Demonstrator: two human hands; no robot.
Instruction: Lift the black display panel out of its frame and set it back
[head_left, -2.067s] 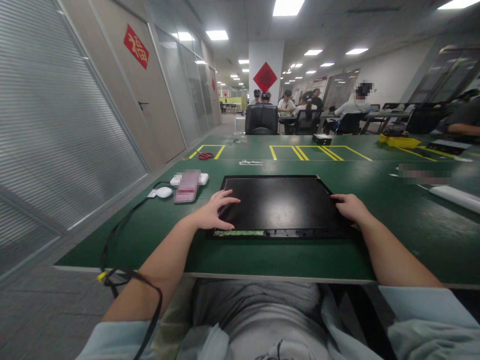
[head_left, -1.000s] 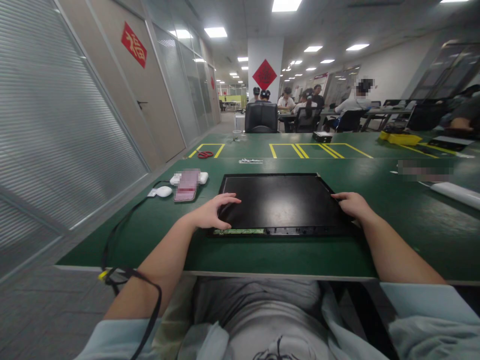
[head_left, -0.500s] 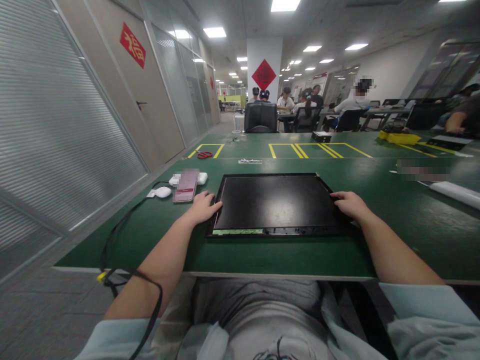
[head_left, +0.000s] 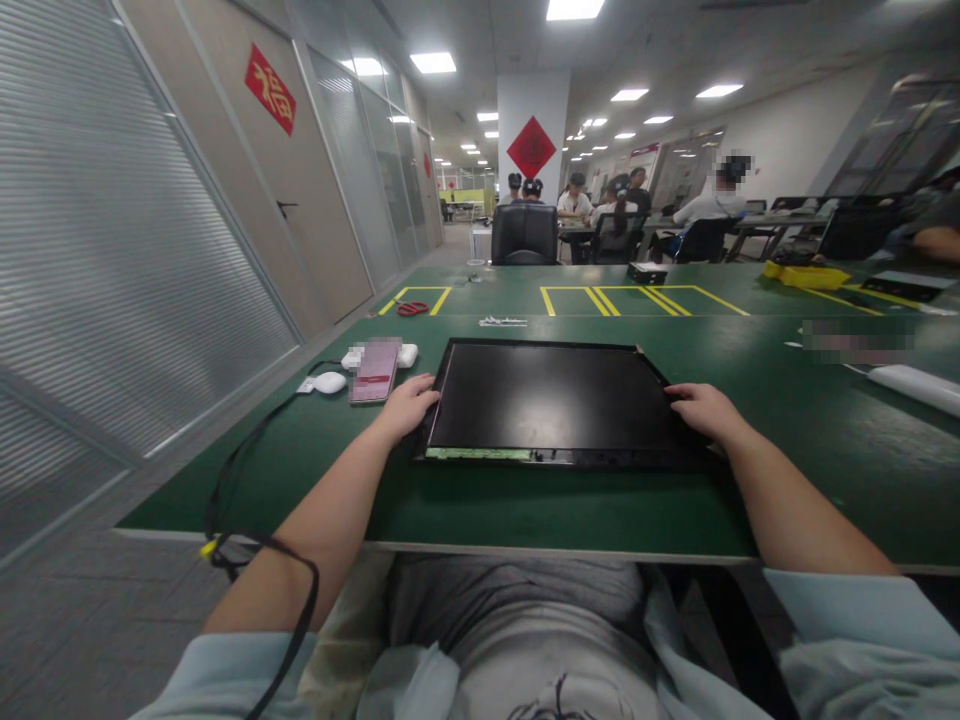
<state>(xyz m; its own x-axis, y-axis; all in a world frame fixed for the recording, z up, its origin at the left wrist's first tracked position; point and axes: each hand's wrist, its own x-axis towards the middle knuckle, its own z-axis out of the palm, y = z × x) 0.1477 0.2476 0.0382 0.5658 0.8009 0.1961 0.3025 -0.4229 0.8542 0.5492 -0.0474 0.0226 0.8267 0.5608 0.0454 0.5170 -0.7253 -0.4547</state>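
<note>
A black flat display panel point(head_left: 551, 400) lies face up before me, its screen reflecting a ceiling light. A green strip point(head_left: 478, 454) shows along the left part of its near edge. My left hand point(head_left: 409, 405) grips the panel's left side, thumb on the rim. On the right side, my right hand point(head_left: 703, 408) holds the opposite edge, its thumb on the frame and the other fingers partly hidden beneath or behind it. The panel's near edge seems slightly raised from the green table point(head_left: 555, 510).
Left of the panel lie a phone point(head_left: 377, 368) and a white rounded device point(head_left: 328, 383) on a black cord point(head_left: 251, 435). Red-handled scissors point(head_left: 412, 309), small white pieces point(head_left: 502, 322), a black box point(head_left: 647, 273), a yellow tray point(head_left: 806, 275) and a white roll point(head_left: 919, 390) lie farther out. People sit beyond.
Both hands still hold the panel. It has risen slightly in view, and its near edge now looks a little higher above the table. The whole view has shifted slightly.
</note>
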